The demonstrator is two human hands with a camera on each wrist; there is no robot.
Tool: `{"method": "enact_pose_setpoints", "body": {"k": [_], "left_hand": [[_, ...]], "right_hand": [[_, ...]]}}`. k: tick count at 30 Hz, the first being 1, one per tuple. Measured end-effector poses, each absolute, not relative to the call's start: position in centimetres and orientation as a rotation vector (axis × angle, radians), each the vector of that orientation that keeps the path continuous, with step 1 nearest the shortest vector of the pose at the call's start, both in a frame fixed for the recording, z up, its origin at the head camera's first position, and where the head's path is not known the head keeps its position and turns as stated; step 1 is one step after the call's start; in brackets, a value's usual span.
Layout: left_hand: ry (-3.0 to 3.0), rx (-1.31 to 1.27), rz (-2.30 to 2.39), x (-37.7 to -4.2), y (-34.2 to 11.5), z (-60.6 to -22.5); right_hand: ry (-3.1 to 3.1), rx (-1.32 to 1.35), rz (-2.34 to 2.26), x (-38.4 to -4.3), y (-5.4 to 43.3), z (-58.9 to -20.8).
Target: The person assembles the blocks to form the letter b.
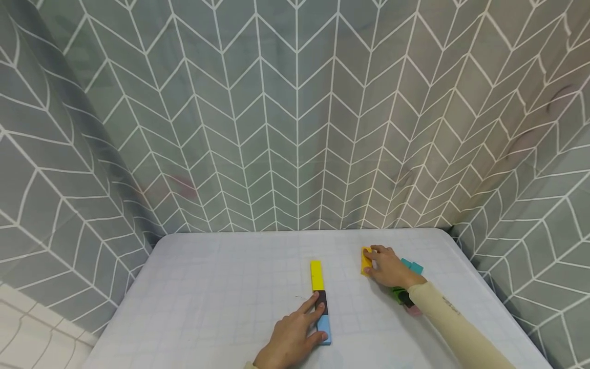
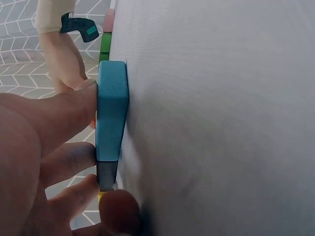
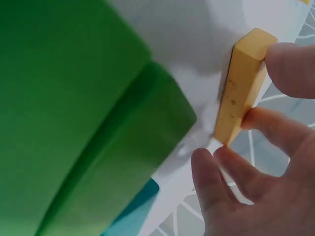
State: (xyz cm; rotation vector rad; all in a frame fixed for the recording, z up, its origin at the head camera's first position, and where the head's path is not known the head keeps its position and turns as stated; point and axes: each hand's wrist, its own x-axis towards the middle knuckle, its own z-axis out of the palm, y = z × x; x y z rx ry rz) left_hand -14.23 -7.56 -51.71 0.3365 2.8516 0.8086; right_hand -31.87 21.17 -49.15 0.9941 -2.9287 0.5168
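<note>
On the white table, a yellow block, a black block and a light blue block lie end to end in a straight row. My left hand rests over this row with fingers spread. Its thumb touches the blue block and its fingertips press on the black one. Farther right and back, my right hand holds an orange block lying flat on the table. In the right wrist view, the thumb is at one end and fingertips touch the block's face and far end.
Beside and partly under my right forearm is a cluster of blocks: teal blocks, green blocks, a black piece and a pink block. Patterned grey curtains hang behind and at both sides of the table.
</note>
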Motion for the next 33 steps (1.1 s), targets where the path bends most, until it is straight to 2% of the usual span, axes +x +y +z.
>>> {"method": "enact_pose_setpoints", "body": {"k": [10,33], "left_hand": [[2.843,0.331,0.805,-14.4,-7.4,-51.7],[2.865,0.365,0.827,-14.1,-7.5,-51.8]], "right_hand": [[-2.846,1.034,0.628,-33.7,20.6,-49.9],[-2.964,1.041,0.620,-36.5,14.4,-49.5]]}}
